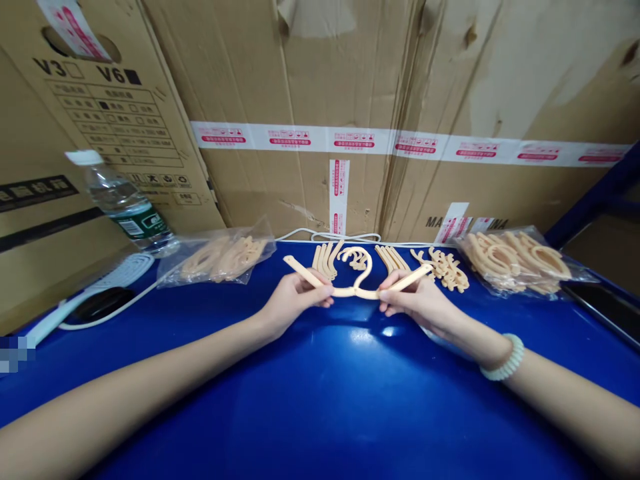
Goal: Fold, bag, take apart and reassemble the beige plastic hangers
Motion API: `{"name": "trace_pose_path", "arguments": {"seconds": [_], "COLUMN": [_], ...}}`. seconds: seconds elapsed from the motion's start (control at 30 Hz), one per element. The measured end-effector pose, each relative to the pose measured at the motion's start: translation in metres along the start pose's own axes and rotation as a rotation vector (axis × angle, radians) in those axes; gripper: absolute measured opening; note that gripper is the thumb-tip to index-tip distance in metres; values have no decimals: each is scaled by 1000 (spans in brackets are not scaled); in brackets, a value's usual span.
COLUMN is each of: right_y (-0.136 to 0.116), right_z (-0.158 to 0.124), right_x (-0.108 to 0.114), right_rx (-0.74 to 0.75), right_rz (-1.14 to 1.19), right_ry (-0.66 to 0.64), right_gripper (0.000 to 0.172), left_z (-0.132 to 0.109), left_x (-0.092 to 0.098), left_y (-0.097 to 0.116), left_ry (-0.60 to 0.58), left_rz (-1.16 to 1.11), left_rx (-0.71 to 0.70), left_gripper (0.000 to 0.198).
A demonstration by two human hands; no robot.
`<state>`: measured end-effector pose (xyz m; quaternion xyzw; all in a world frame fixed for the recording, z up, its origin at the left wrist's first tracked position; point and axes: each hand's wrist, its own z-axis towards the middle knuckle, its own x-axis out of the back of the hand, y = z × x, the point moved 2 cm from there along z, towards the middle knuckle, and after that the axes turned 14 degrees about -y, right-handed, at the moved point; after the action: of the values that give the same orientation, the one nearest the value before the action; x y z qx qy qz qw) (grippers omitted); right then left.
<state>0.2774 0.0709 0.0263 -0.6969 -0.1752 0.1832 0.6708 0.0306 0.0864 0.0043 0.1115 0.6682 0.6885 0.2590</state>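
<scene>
While the left hand (296, 297) and the right hand (417, 300) both pinch it between thumb and fingers, the pale hanger (355, 292) stretches across the gap between them, over the blue table (360, 407). Taking its central joint as clock centre, the left grip closes on it at nine o'clock and the right at three; its hook (369, 267) curves up toward twelve. Both arm ends protrude past the fingers, near ten and two. Small curved pieces (447, 272) lie between two and three.
</scene>
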Motion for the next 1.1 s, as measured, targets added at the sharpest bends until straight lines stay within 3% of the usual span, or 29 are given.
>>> {"name": "trace_pose_path", "arguments": {"seconds": [0.1, 0.2, 0.3, 0.5, 0.7, 0.83, 0.93, 1.1], "right_y": [-16, -30, -41, -53, -48, -43, -42, -42], "right_z": [1, -2, -7, -15, -19, -19, -19, -18], "right_x": [25, 43, 53, 67, 72, 70, 72, 75], "right_rx": [46, 74, 84, 77, -50, -112, -162, -206], "right_rz": [-204, -523, -775, -1168, -1210, -1187, -1176, -1172], "right_ry": [-102, -227, -284, -340, -485, -486, -458, -368], "right_gripper": [37, 33, 29, 20, 23, 28, 29, 25], "left_z": [7, 10, 11, 13, 4, -7, -9, -7], "left_x": [18, 26, 26, 36, 33, 21, 18, 20], "left_y": [5, 5, 3, 2, 10, 11, 8, 5], "left_ry": [77, 48, 12, 72, -208, -362, -389, -311], "left_rz": [-22, 20, 47, 113, 797, 1224, 1349, 1418], "left_rx": [-32, -59, -82, -124, -248, -399, -422, -418], "left_gripper": [37, 34, 30, 27, 14, 8, 10, 12]}}
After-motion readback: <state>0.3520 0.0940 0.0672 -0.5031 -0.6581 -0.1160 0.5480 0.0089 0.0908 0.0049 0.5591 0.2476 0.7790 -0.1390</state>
